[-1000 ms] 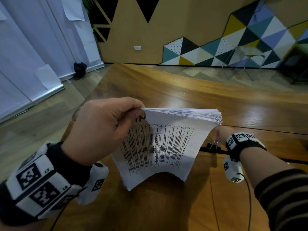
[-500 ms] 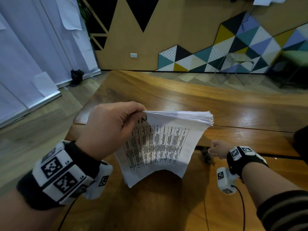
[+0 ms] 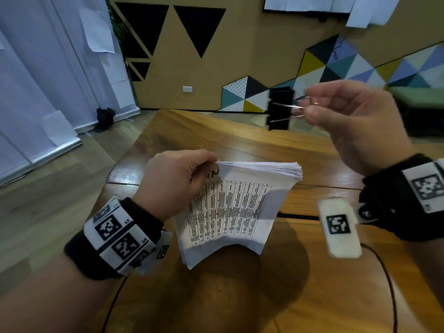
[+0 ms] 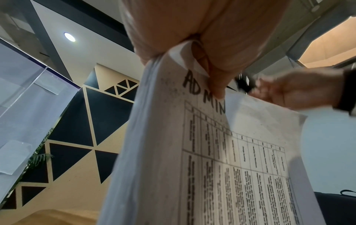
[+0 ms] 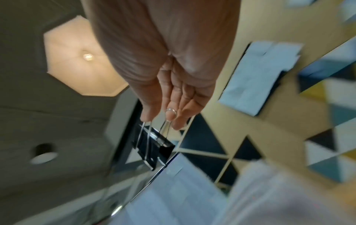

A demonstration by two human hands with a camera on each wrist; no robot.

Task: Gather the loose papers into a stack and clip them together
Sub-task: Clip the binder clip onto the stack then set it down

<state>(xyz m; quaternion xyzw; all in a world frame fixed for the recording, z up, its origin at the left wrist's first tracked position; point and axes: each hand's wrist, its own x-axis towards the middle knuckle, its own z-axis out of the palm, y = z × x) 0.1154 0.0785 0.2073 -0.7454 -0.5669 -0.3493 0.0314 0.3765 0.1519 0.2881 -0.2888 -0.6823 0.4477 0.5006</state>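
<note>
A thick stack of white papers (image 3: 230, 210) with a printed table on the top sheet hangs above the wooden table (image 3: 312, 296). My left hand (image 3: 177, 181) pinches it at its upper left corner; the left wrist view shows the thumb over the stack (image 4: 221, 159) near handwritten letters. Up and to the right, my right hand (image 3: 346, 116) pinches the wire handles of a black binder clip (image 3: 280, 109), held in the air well above the stack. The clip (image 5: 152, 146) points away from the fingers (image 5: 169, 114). The clip does not touch the paper.
The wooden table has a dark seam (image 3: 298, 216) running across behind the papers. A cable (image 3: 389, 280) trails from the right wrist over the tabletop. Beyond the table stand a patterned wall (image 3: 336, 68) and a white curtain (image 3: 48, 80) at the left.
My right hand has lifted the binder clip off the table, from beside the stack up to well above it. The left hand still holds the stack, which has barely moved.
</note>
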